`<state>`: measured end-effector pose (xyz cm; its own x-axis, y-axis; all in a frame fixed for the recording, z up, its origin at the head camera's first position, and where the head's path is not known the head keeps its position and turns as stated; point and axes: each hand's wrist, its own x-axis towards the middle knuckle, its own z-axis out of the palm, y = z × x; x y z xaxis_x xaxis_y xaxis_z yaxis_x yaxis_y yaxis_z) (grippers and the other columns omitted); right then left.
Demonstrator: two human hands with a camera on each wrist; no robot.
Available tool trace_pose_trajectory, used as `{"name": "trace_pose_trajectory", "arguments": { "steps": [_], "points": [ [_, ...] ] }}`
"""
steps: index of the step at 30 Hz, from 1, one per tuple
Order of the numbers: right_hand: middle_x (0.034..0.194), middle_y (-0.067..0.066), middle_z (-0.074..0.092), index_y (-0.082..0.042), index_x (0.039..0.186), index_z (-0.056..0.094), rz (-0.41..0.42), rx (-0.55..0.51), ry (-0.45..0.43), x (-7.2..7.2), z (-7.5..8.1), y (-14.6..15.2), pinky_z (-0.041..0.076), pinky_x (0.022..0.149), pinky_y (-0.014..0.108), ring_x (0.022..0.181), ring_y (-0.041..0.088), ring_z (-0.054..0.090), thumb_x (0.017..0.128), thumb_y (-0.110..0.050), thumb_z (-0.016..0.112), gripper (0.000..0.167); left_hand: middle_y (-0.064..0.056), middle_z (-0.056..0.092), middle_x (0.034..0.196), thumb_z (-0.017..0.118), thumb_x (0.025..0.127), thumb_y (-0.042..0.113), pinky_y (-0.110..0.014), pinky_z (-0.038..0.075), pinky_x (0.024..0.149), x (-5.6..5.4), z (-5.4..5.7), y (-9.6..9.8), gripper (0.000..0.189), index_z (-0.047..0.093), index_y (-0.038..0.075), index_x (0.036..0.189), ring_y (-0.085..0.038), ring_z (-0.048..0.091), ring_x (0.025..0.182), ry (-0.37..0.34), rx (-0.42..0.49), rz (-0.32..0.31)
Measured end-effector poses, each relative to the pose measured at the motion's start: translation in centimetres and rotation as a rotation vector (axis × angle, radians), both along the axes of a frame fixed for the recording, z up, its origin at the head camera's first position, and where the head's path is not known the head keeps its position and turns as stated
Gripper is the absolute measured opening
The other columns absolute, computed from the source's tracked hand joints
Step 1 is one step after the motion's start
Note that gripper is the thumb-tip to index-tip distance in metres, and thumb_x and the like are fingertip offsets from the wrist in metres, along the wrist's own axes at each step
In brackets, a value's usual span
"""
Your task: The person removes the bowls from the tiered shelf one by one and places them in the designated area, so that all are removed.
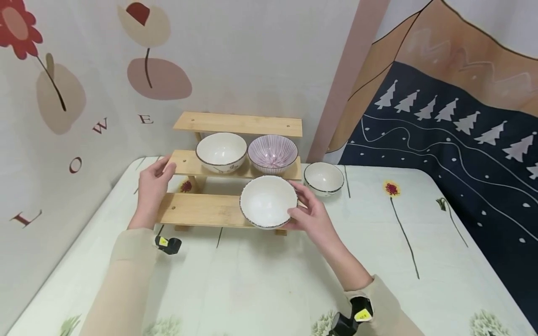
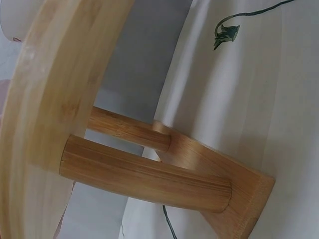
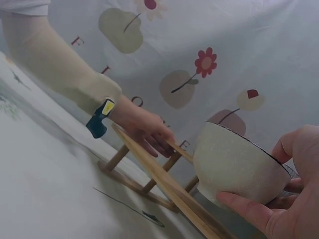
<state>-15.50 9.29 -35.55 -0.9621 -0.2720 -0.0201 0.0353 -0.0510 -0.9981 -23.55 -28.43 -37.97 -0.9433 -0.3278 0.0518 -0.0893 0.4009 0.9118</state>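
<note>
A three-tier wooden shelf rack (image 1: 201, 210) stands on the table. My left hand (image 1: 154, 184) holds the left end of its middle tier; the right wrist view shows that hand (image 3: 144, 127) with its fingers bent at the board's edge. My right hand (image 1: 313, 212) grips a white bowl (image 1: 269, 201) with a dark rim by its right side, over the right part of the lowest tier. Seen from the right wrist, the bowl (image 3: 239, 167) sits between thumb and fingers. On the middle tier rest another white bowl (image 1: 221, 151) and a purple-striped bowl (image 1: 273, 153), side by side.
Right of the rack, a smaller white bowl (image 1: 323, 178) stands on the flower-printed tablecloth (image 1: 378, 224). Printed curtains (image 1: 252, 56) hang behind the table. In the left wrist view, the rack's round posts (image 2: 149, 174) join a wooden foot.
</note>
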Motion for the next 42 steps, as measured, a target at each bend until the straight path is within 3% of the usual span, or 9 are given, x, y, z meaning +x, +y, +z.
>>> {"name": "trace_pose_trajectory", "arguments": {
  "steps": [4,12,22,26,30,34,42],
  "points": [
    [0.149,0.017,0.045,-0.011,0.152,0.037,-0.014,-0.001,-0.003,0.0,-0.1,0.6,0.065,0.077,0.041,0.11,0.021,0.064,0.09,0.007,0.047,0.065,-0.011,0.041,0.156,0.047,0.103,0.045,-0.044,0.04,0.12,0.2,-0.1,0.0,0.06,0.04,0.013,0.153,-0.031,0.044,0.142,0.002,-0.004,0.001],
    [0.152,0.016,0.043,-0.01,0.152,0.036,-0.058,0.045,-0.02,0.2,-0.1,1.9,0.065,0.079,0.04,0.118,0.027,0.061,0.091,0.007,0.047,0.065,-0.011,0.04,0.157,0.048,0.103,0.045,-0.044,0.039,0.12,0.5,-0.4,-0.3,0.061,0.039,0.012,0.153,-0.031,0.043,0.143,-0.004,-0.003,-0.004],
    [0.153,0.017,0.043,-0.01,0.153,0.035,-0.109,0.075,-0.003,0.2,-0.1,3.7,0.066,0.075,0.033,0.099,0.006,0.066,0.093,0.007,0.046,0.063,-0.011,0.038,0.158,0.047,0.103,0.043,-0.041,0.039,0.12,0.4,-0.1,-0.2,0.061,0.037,0.011,0.154,-0.031,0.043,0.143,0.015,0.011,-0.027],
    [0.155,0.016,0.041,-0.011,0.153,0.034,-0.14,0.094,-0.019,0.1,0.0,4.5,0.065,0.076,0.033,0.104,0.011,0.064,0.095,0.006,0.046,0.062,-0.011,0.037,0.159,0.046,0.103,0.043,-0.04,0.04,0.119,0.4,0.0,-0.2,0.061,0.036,0.011,0.154,-0.032,0.043,0.143,0.017,0.019,-0.035],
    [0.154,0.014,0.042,-0.012,0.153,0.034,-0.167,0.108,-0.032,0.1,0.1,5.2,0.065,0.076,0.031,0.107,0.014,0.062,0.096,0.004,0.046,0.06,-0.011,0.037,0.159,0.046,0.103,0.041,-0.032,0.042,0.117,0.5,-0.2,-0.1,0.06,0.036,0.011,0.154,-0.031,0.043,0.143,0.021,0.031,-0.032],
    [0.154,0.014,0.041,-0.013,0.154,0.033,-0.185,0.114,-0.036,0.1,0.1,6.0,0.065,0.075,0.03,0.1,0.007,0.062,0.097,0.003,0.046,0.06,-0.012,0.038,0.159,0.047,0.104,0.04,-0.023,0.044,0.113,0.5,-0.2,-0.1,0.059,0.036,0.01,0.154,-0.03,0.044,0.143,0.035,0.039,-0.035],
    [0.156,0.011,0.039,-0.015,0.156,0.031,-0.23,0.11,-0.048,-0.2,0.0,7.0,0.065,0.076,0.029,0.106,0.004,0.06,0.097,0.002,0.045,0.063,-0.008,0.037,0.16,0.048,0.104,0.04,-0.022,0.045,0.113,0.3,-0.2,0.0,0.058,0.037,0.014,0.154,-0.028,0.044,0.143,0.063,0.038,-0.044]
  ]
}}
